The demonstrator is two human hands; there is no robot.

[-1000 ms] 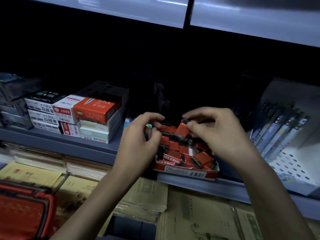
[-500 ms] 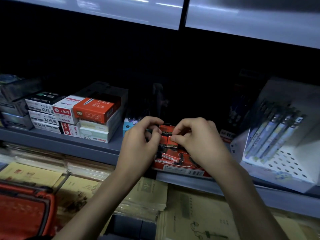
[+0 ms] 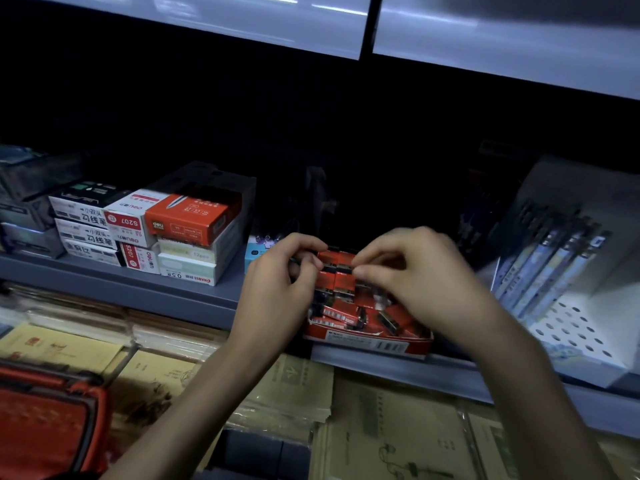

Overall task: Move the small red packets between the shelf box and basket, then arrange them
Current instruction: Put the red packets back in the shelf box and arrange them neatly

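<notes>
1. Both hands are over the box on the shelf, just right of dead centre in the view. Inside it is a heap of red packets, most lying any which way.
2. Left hand is curled at the box's 9 o'clock side, fingertips pinched near a packet at the back row. Whether it's actually gripping one, can't tell, the thumb hides it.
3. Right hand comes in from 3 o'clock, thumb and forefinger pinched on the top edge of an upright packet at the box's 12 o'clock end.
4. The key bit: the upright ones stand side by side in a row running 9-to-3, right between the two hands. Right hand looks nearer.
5. Basket sits way off at 8 o'clock, well apart, so this looks like arranging, not moving.
</notes>
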